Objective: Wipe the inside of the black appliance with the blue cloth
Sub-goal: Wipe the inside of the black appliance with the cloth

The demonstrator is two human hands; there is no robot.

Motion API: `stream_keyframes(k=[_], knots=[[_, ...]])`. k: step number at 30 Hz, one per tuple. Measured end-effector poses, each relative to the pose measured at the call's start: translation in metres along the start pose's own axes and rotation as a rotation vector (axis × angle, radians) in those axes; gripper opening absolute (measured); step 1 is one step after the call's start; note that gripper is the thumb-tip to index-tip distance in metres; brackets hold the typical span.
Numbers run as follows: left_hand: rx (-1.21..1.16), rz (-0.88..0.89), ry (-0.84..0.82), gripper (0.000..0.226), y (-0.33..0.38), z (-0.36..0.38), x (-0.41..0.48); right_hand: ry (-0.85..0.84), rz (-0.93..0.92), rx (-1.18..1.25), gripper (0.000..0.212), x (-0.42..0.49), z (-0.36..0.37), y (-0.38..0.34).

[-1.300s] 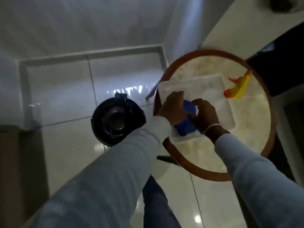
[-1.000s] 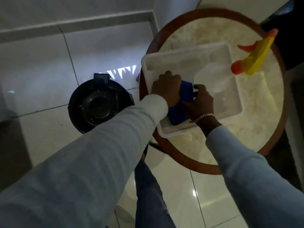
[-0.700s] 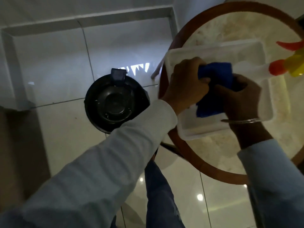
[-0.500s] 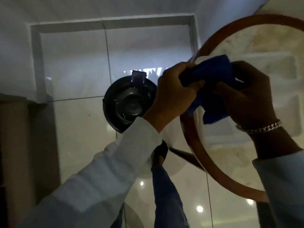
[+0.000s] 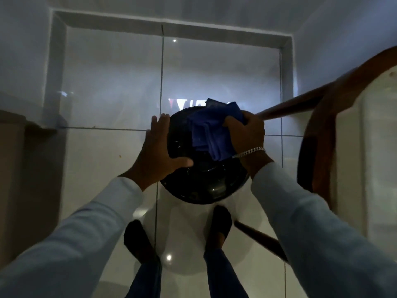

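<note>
Blue cloth [image 5: 211, 134], right hand [image 5: 247, 135] gripping, over black appliance [image 5: 204, 187]; left hand [image 5: 156, 151] flat on it.

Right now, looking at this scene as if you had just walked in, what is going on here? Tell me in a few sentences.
A person stands over a black appliance on the tiled floor, beside a round table. The left hand rests flat on the appliance's rim, steadying it. The right hand grips a bunched blue cloth at the open top, on the far side. Whether the cloth touches the inner wall cannot be told.
</note>
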State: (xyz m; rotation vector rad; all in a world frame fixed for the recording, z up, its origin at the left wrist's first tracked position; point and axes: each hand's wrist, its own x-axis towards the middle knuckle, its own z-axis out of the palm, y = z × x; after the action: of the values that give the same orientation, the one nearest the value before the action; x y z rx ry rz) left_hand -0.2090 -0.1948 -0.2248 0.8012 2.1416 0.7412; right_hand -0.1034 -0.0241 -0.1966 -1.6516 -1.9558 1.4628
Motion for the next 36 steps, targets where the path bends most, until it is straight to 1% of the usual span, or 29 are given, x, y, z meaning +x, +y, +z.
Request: stream_keyframes(k=[1, 3, 5, 7, 9, 11, 12, 14, 16, 18, 22, 26, 28, 30, 34, 35, 36], knots=[[0.084, 0.046, -0.054, 0.125, -0.015, 0.006, 0.003, 0.011, -0.001, -0.050, 0.013, 0.009, 0.008, 0.008], [0.196, 0.140, -0.123, 0.138, -0.035, 0.015, 0.010, 0.028, -0.056, -0.218, 0.026, 0.018, 0.018, 0.026], [0.296, 0.180, -0.193, 0.146, -0.049, 0.019, 0.016, 0.101, -0.164, -0.340, 0.044, 0.020, 0.021, 0.043], [0.406, 0.213, -0.241, 0.150, -0.061, 0.021, 0.020, 0.148, -0.324, -0.406, 0.051, 0.020, 0.023, 0.055], [0.433, 0.241, -0.262, 0.152, -0.072, 0.022, 0.022, 0.029, -0.480, -0.506, 0.052, 0.024, 0.030, 0.062], [0.411, 0.261, -0.265, 0.152, -0.079, 0.023, 0.026, -0.094, -0.542, -0.693, 0.057, 0.027, 0.043, 0.071], [0.409, 0.267, -0.258, 0.152, -0.082, 0.024, 0.027, -0.101, -0.545, -0.769, 0.059, 0.027, 0.050, 0.077], [0.434, 0.273, -0.240, 0.151, -0.085, 0.024, 0.029, -0.054, -0.573, -0.842, 0.060, 0.021, 0.059, 0.088], [0.460, 0.278, -0.236, 0.150, -0.085, 0.025, 0.029, 0.010, -0.613, -0.847, 0.060, 0.008, 0.061, 0.099], [0.455, 0.271, -0.252, 0.150, -0.082, 0.024, 0.028, 0.053, -0.609, -0.814, 0.058, -0.007, 0.059, 0.112], [0.449, 0.272, -0.281, 0.150, -0.079, 0.021, 0.027, 0.128, -0.524, -0.766, 0.056, -0.035, 0.055, 0.128], [0.467, 0.297, -0.291, 0.146, -0.078, 0.020, 0.028, 0.176, -0.381, -0.754, 0.060, -0.023, 0.070, 0.109], [0.444, 0.292, -0.287, 0.144, -0.077, 0.021, 0.028, 0.196, -0.348, -0.761, 0.062, -0.015, 0.079, 0.099], [0.425, 0.277, -0.275, 0.145, -0.077, 0.021, 0.026, 0.172, -0.376, -0.767, 0.061, -0.011, 0.081, 0.098], [0.440, 0.246, -0.277, 0.149, -0.074, 0.021, 0.026, 0.027, -0.586, -0.843, 0.055, -0.023, 0.052, 0.121], [0.440, 0.244, -0.275, 0.149, -0.074, 0.021, 0.026, 0.027, -0.579, -0.839, 0.055, -0.030, 0.045, 0.128], [0.436, 0.241, -0.270, 0.149, -0.074, 0.022, 0.026, 0.055, -0.528, -0.817, 0.055, -0.037, 0.044, 0.133]])
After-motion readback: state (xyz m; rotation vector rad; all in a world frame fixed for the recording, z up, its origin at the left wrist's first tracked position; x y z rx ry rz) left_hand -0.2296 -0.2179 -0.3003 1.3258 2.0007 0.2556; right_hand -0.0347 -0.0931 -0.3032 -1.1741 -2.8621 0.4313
